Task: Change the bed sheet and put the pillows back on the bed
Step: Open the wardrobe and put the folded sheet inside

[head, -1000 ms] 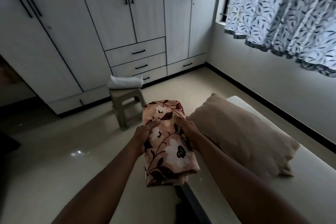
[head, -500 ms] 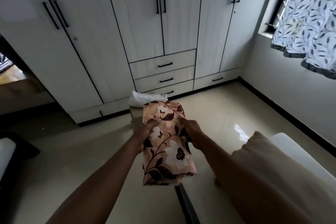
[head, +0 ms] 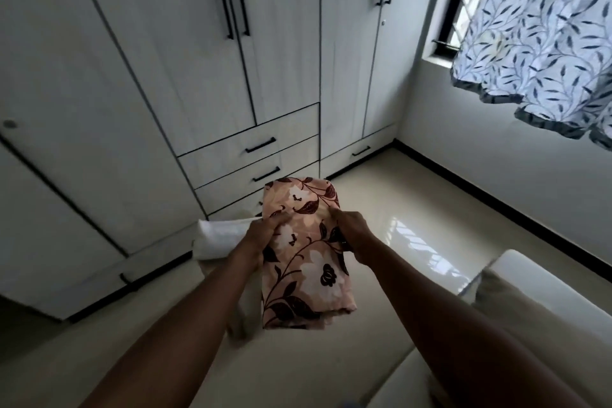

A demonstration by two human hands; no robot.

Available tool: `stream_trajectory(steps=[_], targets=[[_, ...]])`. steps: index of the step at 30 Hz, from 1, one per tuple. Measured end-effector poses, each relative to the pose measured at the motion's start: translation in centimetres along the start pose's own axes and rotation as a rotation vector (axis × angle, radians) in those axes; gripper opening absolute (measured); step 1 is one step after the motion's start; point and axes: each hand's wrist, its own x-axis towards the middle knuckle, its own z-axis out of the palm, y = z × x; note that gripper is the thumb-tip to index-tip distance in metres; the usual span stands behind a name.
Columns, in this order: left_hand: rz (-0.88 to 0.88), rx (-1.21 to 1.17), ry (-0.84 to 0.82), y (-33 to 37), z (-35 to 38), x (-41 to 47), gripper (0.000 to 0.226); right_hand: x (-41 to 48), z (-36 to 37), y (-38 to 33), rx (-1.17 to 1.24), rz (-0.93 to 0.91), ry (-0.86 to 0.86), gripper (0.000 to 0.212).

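A folded peach bed sheet (head: 306,262) with dark and white flowers hangs in front of me at mid-frame. My left hand (head: 261,235) grips its left edge and my right hand (head: 352,232) grips its right edge. A tan pillow (head: 506,295) lies on the bare white mattress (head: 543,278) at the lower right, mostly hidden by my right forearm. A folded white cloth (head: 218,237) rests on a stool just behind my left hand; the stool itself is almost wholly covered.
A white wardrobe (head: 185,76) with black handles and drawers fills the wall ahead. A window with a leaf-print curtain (head: 543,36) is at the upper right. Glossy cream floor (head: 430,225) lies between the wardrobe and the bed.
My view has swung left and up, so the pillow and mattress slid toward the lower right edge. The wardrobe looms closer. Both hands keep the same hold on the folded sheet.
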Motion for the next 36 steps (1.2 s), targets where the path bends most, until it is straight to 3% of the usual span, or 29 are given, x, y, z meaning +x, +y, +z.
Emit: stream_trajectory(steps=[2, 7, 11, 16, 22, 26, 36], targets=[[0.005, 0.009, -0.037, 2.0, 0.7, 3.5, 0.084, 2.3, -0.6, -1.7, 0.007, 0.024, 0.051, 0.048], [0.004, 0.034, -0.107, 7.2, 5.1, 10.8, 0.06, 9.5, -4.2, -5.1, 0.054, 0.025, 0.13, 0.045], [0.013, 0.073, -0.108, 9.1, 9.3, 19.0, 0.079, 16.8, -7.7, -5.9, 0.094, 0.043, 0.151, 0.046], [0.047, 0.173, -0.117, 16.7, 16.7, 28.7, 0.045, 27.9, -13.5, -9.8, 0.167, 0.014, 0.135, 0.042], [0.168, 0.194, -0.167, 27.8, 28.9, 41.4, 0.056, 40.1, -25.1, -19.2, 0.165, -0.042, 0.172, 0.032], [0.173, 0.135, -0.181, 33.6, 34.6, 48.2, 0.072, 48.0, -30.9, -24.7, 0.132, -0.087, 0.219, 0.038], [0.185, 0.085, -0.235, 45.3, 45.7, 68.6, 0.047, 68.2, -38.9, -34.8, 0.104, -0.126, 0.296, 0.022]])
